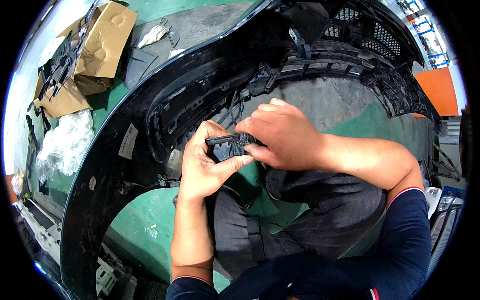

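Observation:
Both my hands meet over the inside of a large black car bumper (107,165), which curves around in front of me. My left hand (200,165) has its fingers and thumb around one end of a small black plastic part (222,140) with a bar-like edge. My right hand (285,132) is closed on the other end, its thumb and fingers pinching a knobbly black piece. The right fingers hide some of the part, so its exact kind cannot be made out. Below and behind the hands, dark wiring (237,102) runs along the bumper.
At the far left stands an open cardboard box (107,40) with black plastic pieces, beside crumpled clear plastic wrap (67,142). A white glove (153,36) lies on the floor beyond the bumper. An orange panel (436,92) stands at the right. My bent legs (320,210) are below my hands.

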Available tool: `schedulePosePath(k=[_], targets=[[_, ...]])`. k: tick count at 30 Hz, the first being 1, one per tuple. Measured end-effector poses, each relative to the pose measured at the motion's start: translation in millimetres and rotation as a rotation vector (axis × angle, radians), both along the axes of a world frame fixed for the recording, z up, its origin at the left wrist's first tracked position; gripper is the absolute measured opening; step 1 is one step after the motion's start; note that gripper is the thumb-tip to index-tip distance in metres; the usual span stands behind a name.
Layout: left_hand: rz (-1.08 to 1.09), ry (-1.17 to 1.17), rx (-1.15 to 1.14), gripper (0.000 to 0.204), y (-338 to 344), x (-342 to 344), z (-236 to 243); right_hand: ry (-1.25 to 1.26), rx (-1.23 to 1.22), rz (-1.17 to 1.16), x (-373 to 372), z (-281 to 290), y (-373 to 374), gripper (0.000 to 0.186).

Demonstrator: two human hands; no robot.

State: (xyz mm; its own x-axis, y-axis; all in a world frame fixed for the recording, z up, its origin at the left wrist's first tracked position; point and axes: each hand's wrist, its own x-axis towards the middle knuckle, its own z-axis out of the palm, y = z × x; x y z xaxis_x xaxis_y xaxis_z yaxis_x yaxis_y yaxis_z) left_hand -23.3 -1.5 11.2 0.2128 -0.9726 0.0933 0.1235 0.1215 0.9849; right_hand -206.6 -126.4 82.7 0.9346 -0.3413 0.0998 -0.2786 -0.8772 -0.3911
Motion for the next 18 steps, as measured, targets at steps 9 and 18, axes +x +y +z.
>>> schedulePosePath(k=[9, 18], targets=[[0.015, 0.015, 0.016, 0.049, 2.1, -0.2, 4.0, -0.011, -0.007, 0.006, 0.6, 0.5, 0.6, 0.037], [0.013, 0.032, 0.016, 0.048, 3.6, 0.7, 3.9, -0.015, -0.004, 0.012, 3.4, 0.9, 1.0, 0.037]])
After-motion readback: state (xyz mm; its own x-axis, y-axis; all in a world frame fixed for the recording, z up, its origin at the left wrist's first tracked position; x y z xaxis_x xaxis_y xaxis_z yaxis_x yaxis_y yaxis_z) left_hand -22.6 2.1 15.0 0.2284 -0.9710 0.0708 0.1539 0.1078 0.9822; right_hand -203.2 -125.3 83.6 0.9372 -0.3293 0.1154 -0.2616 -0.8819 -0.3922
